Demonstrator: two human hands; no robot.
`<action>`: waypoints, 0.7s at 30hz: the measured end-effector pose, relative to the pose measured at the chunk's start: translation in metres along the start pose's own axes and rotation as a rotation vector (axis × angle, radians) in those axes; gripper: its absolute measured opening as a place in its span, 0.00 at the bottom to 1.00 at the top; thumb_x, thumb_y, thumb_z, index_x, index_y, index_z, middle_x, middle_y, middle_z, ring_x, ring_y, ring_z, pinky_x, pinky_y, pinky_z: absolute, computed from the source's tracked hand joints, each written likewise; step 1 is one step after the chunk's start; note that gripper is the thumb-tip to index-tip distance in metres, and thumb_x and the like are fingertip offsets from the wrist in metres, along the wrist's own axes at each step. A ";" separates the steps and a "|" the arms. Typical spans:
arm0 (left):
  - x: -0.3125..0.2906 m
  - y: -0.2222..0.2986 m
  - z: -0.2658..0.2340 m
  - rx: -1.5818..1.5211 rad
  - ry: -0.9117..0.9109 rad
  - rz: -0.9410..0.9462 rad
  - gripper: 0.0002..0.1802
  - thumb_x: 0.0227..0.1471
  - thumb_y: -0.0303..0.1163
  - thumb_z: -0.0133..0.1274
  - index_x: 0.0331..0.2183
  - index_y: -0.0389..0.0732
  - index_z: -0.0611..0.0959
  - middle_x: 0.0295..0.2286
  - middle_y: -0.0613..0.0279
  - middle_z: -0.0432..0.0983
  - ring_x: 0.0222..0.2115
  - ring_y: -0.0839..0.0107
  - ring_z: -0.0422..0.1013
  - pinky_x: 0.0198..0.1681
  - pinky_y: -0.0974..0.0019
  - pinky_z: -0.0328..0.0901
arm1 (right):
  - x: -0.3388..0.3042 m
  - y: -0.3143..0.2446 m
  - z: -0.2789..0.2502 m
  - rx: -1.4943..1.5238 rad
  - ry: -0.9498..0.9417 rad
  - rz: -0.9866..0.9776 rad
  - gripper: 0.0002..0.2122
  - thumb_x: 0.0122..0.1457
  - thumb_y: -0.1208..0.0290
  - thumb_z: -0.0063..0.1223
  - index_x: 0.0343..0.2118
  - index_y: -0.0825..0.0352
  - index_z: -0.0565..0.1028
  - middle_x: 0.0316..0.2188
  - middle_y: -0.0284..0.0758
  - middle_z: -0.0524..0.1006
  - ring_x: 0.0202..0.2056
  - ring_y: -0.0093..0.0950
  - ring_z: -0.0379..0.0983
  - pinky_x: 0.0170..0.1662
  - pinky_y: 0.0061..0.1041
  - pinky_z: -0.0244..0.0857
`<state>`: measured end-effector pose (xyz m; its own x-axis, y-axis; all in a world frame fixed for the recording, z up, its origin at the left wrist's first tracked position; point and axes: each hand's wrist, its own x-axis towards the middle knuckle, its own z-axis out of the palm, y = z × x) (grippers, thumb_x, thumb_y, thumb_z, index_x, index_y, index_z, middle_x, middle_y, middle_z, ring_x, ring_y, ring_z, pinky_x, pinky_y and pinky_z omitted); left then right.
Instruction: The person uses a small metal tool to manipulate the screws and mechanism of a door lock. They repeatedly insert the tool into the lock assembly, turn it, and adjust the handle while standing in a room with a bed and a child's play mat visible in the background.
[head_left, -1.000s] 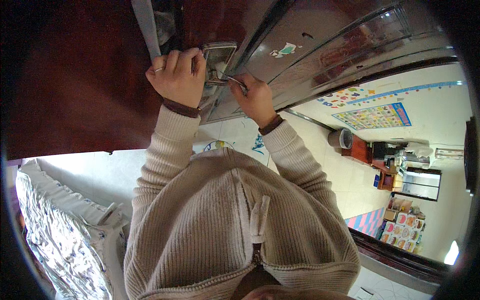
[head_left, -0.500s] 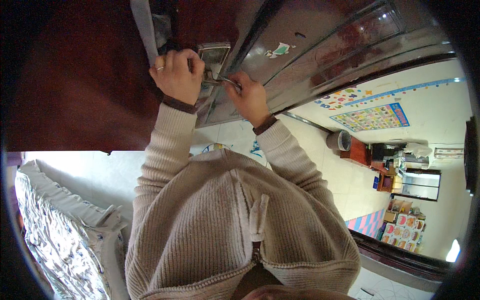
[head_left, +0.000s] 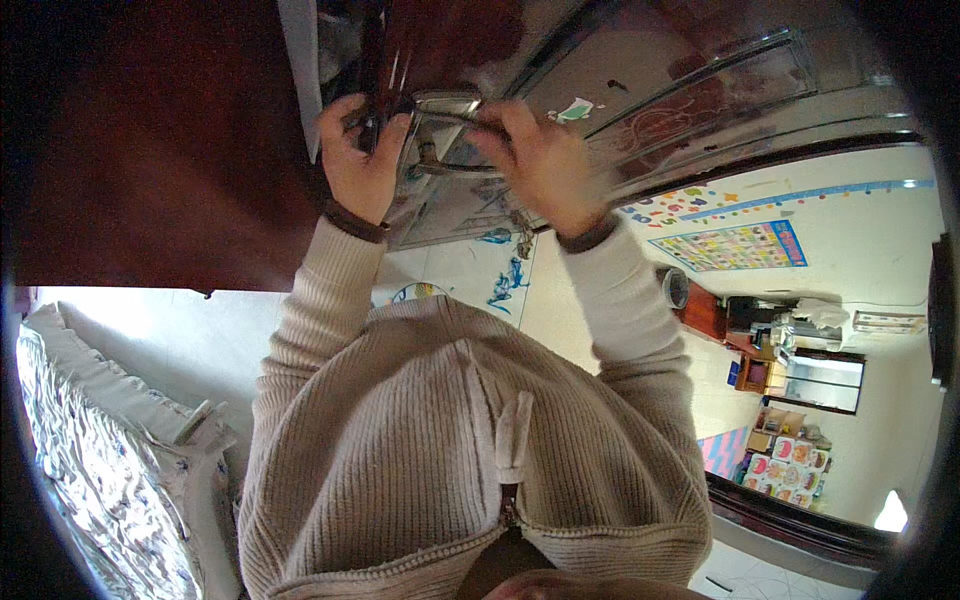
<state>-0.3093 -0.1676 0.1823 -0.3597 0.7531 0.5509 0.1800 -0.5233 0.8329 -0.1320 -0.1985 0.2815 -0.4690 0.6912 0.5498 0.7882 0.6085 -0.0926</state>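
Observation:
The lever handle [head_left: 460, 168] projects from a metal lock plate [head_left: 447, 103] on a dark red-brown door [head_left: 680, 110]. My left hand [head_left: 357, 170] is at the door's edge beside the plate, its thumb on the plate side and its fingers round the other side. My right hand [head_left: 555, 165] is raised over the right of the plate, above the lever's end. Motion smears its bent fingers. A dark slender strip crosses the plate near those fingertips; I cannot tell whether it is held.
Another dark red panel [head_left: 150, 150] fills the upper left. Below it lies a pale patterned quilted cover [head_left: 110, 450]. To the right, a room shows a wall poster [head_left: 735, 245], a waste bin [head_left: 673, 288] and a red-brown desk [head_left: 705, 308]. Blue figures [head_left: 507, 285] mark the pale floor.
My right hand has left the lever's end and moved up and right. My left hand has opened from a curled grip and shifted right onto the door's edge. The view has shifted slightly.

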 end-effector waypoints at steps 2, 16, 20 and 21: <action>0.002 0.008 0.002 -0.092 -0.032 -0.049 0.25 0.41 0.33 0.62 0.39 0.35 0.70 0.36 0.55 0.69 0.35 0.67 0.68 0.41 0.67 0.63 | 0.020 0.006 -0.018 -0.161 -0.067 -0.164 0.07 0.51 0.69 0.51 0.33 0.61 0.69 0.23 0.35 0.74 0.23 0.36 0.73 0.21 0.32 0.66; 0.005 -0.025 0.001 -0.297 -0.177 -0.029 0.27 0.39 0.22 0.59 0.43 0.38 0.68 0.35 0.58 0.67 0.33 0.72 0.68 0.32 0.73 0.65 | 0.113 -0.030 -0.047 -0.497 -0.387 -0.740 0.09 0.37 0.71 0.53 0.24 0.66 0.75 0.19 0.37 0.75 0.19 0.35 0.71 0.22 0.28 0.67; 0.016 -0.025 -0.005 -0.304 -0.270 -0.130 0.27 0.38 0.21 0.57 0.44 0.39 0.67 0.35 0.59 0.67 0.33 0.72 0.67 0.33 0.73 0.64 | 0.118 -0.038 -0.040 -0.541 -0.440 -0.664 0.05 0.38 0.72 0.53 0.20 0.67 0.75 0.17 0.38 0.74 0.22 0.35 0.73 0.24 0.31 0.68; 0.017 -0.028 -0.004 -0.296 -0.258 -0.104 0.28 0.38 0.21 0.56 0.44 0.39 0.67 0.35 0.59 0.68 0.33 0.72 0.67 0.34 0.72 0.64 | 0.121 -0.040 -0.039 -0.554 -0.495 -0.649 0.05 0.38 0.72 0.53 0.20 0.67 0.75 0.17 0.38 0.74 0.22 0.35 0.74 0.24 0.31 0.68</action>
<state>-0.3247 -0.1416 0.1680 -0.1141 0.8635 0.4914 -0.1300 -0.5033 0.8543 -0.2048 -0.1544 0.3843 -0.8909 0.4496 -0.0647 0.3348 0.7461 0.5756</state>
